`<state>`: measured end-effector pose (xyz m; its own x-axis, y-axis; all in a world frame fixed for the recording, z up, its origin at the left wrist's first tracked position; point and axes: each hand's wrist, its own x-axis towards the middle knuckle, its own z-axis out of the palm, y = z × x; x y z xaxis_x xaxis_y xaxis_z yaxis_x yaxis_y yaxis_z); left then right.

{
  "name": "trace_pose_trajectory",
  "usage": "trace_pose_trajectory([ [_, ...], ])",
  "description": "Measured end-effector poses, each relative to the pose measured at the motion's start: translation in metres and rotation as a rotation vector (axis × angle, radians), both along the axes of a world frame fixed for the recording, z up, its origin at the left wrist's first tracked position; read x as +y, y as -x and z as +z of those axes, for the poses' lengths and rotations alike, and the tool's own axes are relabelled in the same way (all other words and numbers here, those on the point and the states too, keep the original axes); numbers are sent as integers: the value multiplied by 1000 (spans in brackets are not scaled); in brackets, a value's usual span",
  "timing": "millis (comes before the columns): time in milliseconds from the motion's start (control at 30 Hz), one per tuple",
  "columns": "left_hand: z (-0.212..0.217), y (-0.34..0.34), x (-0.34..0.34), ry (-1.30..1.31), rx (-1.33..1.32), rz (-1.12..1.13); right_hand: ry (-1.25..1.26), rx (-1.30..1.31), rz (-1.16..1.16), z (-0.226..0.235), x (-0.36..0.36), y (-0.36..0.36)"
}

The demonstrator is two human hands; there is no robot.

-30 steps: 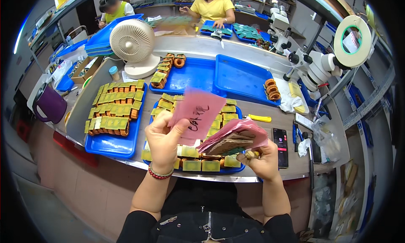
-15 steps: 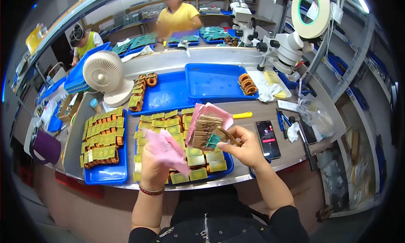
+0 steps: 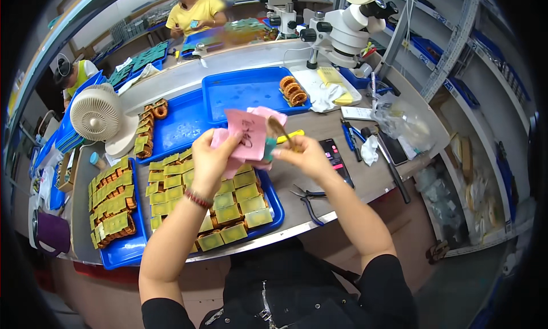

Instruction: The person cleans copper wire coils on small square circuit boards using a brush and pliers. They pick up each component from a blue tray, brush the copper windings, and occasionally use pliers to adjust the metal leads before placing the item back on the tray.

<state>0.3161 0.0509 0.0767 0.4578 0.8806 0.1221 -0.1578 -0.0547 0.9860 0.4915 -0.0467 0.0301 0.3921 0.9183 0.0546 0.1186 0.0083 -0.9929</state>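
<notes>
Above the middle tray, my left hand (image 3: 210, 160) is closed on a wad of pink paper slips (image 3: 246, 136), the front one marked in dark handwriting. My right hand (image 3: 305, 156), to its right, pinches a small teal piece (image 3: 270, 148) against the paper's right edge. A curved brown strip (image 3: 283, 129) rises by the right fingers, blurred by motion. Beneath my hands, rows of copper-wound coils topped with yellow-green boards (image 3: 228, 213) fill a blue tray (image 3: 278, 210). The brown papers seen earlier in the bundle are mostly hidden.
Another loaded blue tray (image 3: 127, 255) lies left. Behind are two more trays holding a few coils (image 3: 294, 93), a cream fan (image 3: 97, 113) and a microscope (image 3: 345, 35). Pliers (image 3: 308, 202), a phone (image 3: 337, 160) and a black-handled tool (image 3: 399, 183) lie right. A person in yellow sits across.
My left hand has brought its pink slips against the bundle, which now faces me pink side out. The view has swung, and pliers show on the table's front edge.
</notes>
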Motion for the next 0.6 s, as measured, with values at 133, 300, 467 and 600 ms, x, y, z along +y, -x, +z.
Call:
trace_pose_trajectory([
  [133,-8,-42,20,37,73,28,148,-207,-146,-17,32,-58],
  [300,-22,-75,25,76,64,-29,-22,-101,-372,-14,38,-58],
  [467,-40,-82,16,-161,242,-34,31,282,-108,6,29,-33],
  [600,-26,-71,24,-224,417,63,-17,-11,-228,-22,45,-94],
])
